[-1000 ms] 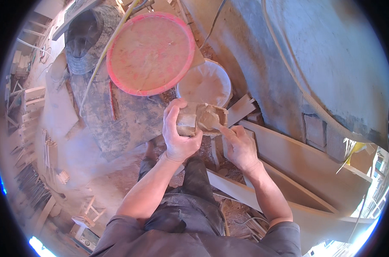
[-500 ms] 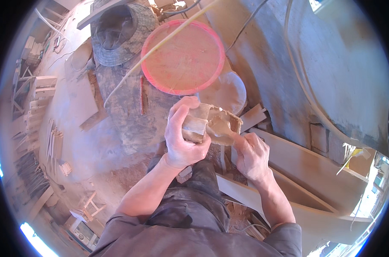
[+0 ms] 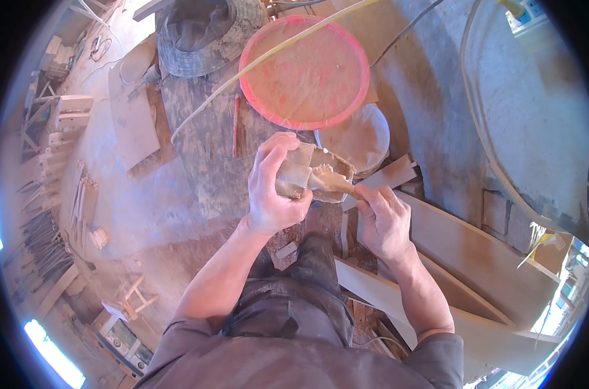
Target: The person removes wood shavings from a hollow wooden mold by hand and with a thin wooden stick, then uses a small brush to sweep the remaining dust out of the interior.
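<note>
My left hand [image 3: 273, 188] is closed round a small box-shaped, brownish container [image 3: 296, 171], held in front of my body and tilted with its open side toward my right hand. Ragged, crusted edges and tan residue show on its rim. In my right hand [image 3: 386, 219] is a brush [image 3: 332, 179] with a pale, ragged, coated end, pinched by the fingers at its handle. The brush end lies inside the container's opening, near its inner wall. My right fingers cover most of the handle.
Beyond my hands lie a dusty round pink-rimmed disc [image 3: 307, 71], a pale round tub [image 3: 359, 139], a brimmed hat [image 3: 194, 39] and a red pencil [image 3: 235, 126]. A yellowish hose [image 3: 272, 53] crosses above. Long boards [image 3: 466, 249] lean at right; wood strips [image 3: 82, 204] lie left.
The brush's pale end has come into sight, lifted within the container. My right hand's grip has shifted slightly. The whole view has moved, so the background sits farther right and higher.
</note>
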Demonstrator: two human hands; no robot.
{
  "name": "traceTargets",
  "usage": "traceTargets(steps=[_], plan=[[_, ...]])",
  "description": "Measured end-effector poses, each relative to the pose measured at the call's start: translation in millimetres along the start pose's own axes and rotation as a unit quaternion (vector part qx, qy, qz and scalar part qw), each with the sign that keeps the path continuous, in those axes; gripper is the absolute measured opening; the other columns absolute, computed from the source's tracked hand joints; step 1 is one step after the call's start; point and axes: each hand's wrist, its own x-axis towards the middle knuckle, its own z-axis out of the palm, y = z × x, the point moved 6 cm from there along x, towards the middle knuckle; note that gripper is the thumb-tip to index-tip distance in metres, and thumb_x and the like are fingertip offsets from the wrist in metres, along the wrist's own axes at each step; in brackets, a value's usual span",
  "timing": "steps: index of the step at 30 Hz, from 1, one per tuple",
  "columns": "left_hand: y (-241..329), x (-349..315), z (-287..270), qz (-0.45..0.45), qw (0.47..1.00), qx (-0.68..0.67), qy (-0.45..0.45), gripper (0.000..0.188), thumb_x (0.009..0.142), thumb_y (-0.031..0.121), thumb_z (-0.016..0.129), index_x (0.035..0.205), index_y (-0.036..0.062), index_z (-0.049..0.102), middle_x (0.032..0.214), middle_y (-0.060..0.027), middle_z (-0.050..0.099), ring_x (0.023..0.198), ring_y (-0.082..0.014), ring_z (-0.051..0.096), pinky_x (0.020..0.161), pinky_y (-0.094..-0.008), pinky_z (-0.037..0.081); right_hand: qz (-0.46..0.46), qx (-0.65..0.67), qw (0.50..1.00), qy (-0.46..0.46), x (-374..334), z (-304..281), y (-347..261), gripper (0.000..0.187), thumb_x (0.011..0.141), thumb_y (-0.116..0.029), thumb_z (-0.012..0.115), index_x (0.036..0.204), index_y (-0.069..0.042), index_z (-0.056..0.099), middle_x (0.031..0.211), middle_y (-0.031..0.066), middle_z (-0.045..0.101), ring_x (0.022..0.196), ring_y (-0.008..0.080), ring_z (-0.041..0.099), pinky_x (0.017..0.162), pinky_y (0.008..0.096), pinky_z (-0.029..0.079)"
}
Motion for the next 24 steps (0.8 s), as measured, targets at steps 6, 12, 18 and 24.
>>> traceTargets(steps=[6, 12, 18, 24], plan=[[-1, 0, 0, 0.015, 1.0, -0.01, -0.001, 0.095, 0.06, -0.016, 0.066, 0.149, 0.001, 0.039, 0.133, -0.0218, 0.06, 0.126, -0.0419, 0.062, 0.107, -0.0535, 0.053, 0.135, 0.052, 0.989, -0.027, 3, 12, 17, 0.019, 0.09, -0.005, 0.074, 0.109, -0.004, 0.075, 0.095, 0.0163, 0.074, 0.081, 0.0348, 0.073, 0.07, 0.0429, 0.058], [-1, -2, -2, 0.02, 1.0, -0.011, -0.001, 0.095, 0.061, -0.016, 0.066, 0.15, 0.0014, 0.038, 0.134, -0.022, 0.06, 0.126, -0.042, 0.062, 0.107, -0.0539, 0.053, 0.362, 0.266, 0.892, -0.05, -17, 28, 60, 0.018, 0.103, -0.013, 0.066, 0.111, 0.001, 0.074, 0.08, 0.0056, 0.07, 0.071, 0.0178, 0.066, 0.065, 0.0321, 0.053], [-5, -4, -7, -0.024, 0.999, -0.001, 0.023, 0.095, 0.064, -0.013, 0.063, 0.154, 0.0011, 0.035, 0.135, -0.0221, 0.059, 0.127, -0.0394, 0.062, 0.111, -0.052, 0.049, 0.48, 0.467, 0.742, -0.04, -29, 29, 83, 0.028, 0.108, -0.021, 0.056, 0.114, 0.001, 0.072, 0.07, -0.0012, 0.057, 0.054, 0.0075, 0.045, 0.051, 0.024, 0.035], [-3, 7, -7, -0.037, 0.999, 0.004, 0.025, 0.096, 0.066, -0.013, 0.062, 0.157, 0.0009, 0.032, 0.136, -0.0228, 0.059, 0.128, -0.0359, 0.06, 0.114, -0.0487, 0.046, 0.495, 0.634, 0.594, -0.019, -57, 42, 95, 0.033, 0.111, -0.028, 0.047, 0.118, -0.001, 0.066, 0.061, -0.0008, 0.047, 0.046, 0.0105, 0.036, 0.046, 0.0265, 0.031]])
